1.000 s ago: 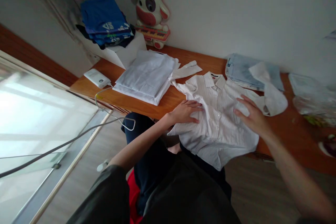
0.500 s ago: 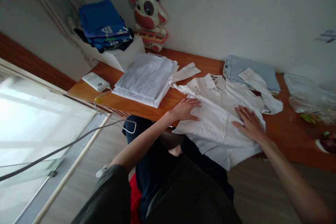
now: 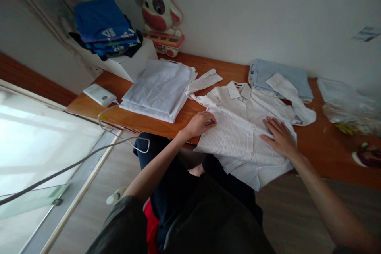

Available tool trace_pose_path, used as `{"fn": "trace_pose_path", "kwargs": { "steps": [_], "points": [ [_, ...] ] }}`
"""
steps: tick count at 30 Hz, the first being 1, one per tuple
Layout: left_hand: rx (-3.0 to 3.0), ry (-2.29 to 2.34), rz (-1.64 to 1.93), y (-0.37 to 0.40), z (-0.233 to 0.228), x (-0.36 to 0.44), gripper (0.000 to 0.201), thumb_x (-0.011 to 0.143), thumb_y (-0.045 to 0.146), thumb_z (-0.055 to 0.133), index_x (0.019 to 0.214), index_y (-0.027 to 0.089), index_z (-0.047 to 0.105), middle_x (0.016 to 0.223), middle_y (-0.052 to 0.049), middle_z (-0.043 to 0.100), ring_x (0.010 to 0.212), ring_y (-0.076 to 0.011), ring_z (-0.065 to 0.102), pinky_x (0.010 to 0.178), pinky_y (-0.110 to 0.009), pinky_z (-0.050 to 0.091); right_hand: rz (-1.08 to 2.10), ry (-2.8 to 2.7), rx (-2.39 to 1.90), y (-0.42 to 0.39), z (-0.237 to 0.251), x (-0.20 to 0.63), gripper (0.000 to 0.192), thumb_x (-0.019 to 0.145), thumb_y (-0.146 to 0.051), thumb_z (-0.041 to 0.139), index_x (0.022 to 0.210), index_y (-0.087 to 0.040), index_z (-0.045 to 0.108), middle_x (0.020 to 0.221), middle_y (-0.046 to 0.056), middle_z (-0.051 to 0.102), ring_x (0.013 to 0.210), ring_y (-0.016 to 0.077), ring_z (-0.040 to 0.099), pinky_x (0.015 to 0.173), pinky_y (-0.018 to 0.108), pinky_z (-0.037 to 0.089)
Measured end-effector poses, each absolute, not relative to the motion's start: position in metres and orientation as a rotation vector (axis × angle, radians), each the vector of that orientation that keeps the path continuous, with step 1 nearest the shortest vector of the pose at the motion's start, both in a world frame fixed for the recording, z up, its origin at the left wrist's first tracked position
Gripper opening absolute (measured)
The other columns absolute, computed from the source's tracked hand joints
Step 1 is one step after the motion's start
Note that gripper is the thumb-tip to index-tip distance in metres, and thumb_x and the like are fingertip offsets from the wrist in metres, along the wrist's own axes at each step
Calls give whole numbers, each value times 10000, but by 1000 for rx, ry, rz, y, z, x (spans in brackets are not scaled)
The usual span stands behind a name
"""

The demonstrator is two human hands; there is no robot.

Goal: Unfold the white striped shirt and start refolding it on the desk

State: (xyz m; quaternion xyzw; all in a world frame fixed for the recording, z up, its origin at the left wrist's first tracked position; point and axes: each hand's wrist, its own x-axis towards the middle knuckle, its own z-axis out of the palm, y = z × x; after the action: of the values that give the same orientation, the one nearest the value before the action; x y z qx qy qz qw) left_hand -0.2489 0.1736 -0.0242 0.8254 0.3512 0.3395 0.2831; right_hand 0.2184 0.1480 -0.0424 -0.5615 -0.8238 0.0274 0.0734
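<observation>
A white striped button-up shirt (image 3: 235, 127) lies front up, its collar toward the wall and its lower hem hanging over the table's front edge. At the shirt's left side edge, my left hand (image 3: 200, 124) has its fingers curled in against the thumb on the cloth; the fingertips are partly hidden. My right hand (image 3: 279, 137) rests flat on the right half of the shirt front, fingers stretched out. One sleeve is bent out to the left, and the other reaches over a light blue folded garment (image 3: 279, 72).
Folded white cloth (image 3: 157, 91) lies left of the shirt, near a white power bank (image 3: 100, 94) with a cable. Blue folded clothes (image 3: 102, 20) sit on a white box (image 3: 127, 65). A cow toy piano (image 3: 160, 16) leans on the wall. Clear plastic bags (image 3: 351, 107) lie right.
My left hand has slid left to the shirt's side edge, and its spread fingers have curled in. My right hand stays flat on the shirt. The view has shifted slightly.
</observation>
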Motion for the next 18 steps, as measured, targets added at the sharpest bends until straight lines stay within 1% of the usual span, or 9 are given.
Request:
{"fn": "trace_pose_path", "kwargs": {
  "steps": [3,10,18],
  "points": [
    [2170,948,918,174,-22,-250,100,1002,208,689,981,222,785,1028,-60,785,1041,-248,720,1027,-440,553,82,-2466,-1674,148,-42,218,794,1042,-648,461,1752,-388,220,1823,-9,257,1679,355,235,1362,638,215],
    [2031,1036,966,174,-25,-252,140,1030,283,668,1047,207,784,1032,-67,793,941,-226,720,877,-378,560,99,-2452,-1686,148,-43,218,792,1038,-652,474,1748,-389,241,1816,-4,277,1674,366,244,1355,653,219],
    [1931,1043,1039,174,-28,-253,167,1028,309,666,1049,203,793,1013,-58,798,901,-212,722,829,-355,547,70,-2451,-1674,149,-49,222,795,1037,-664,467,1746,-374,252,1817,1,275,1675,355,246,1357,637,225]
  ]
}}
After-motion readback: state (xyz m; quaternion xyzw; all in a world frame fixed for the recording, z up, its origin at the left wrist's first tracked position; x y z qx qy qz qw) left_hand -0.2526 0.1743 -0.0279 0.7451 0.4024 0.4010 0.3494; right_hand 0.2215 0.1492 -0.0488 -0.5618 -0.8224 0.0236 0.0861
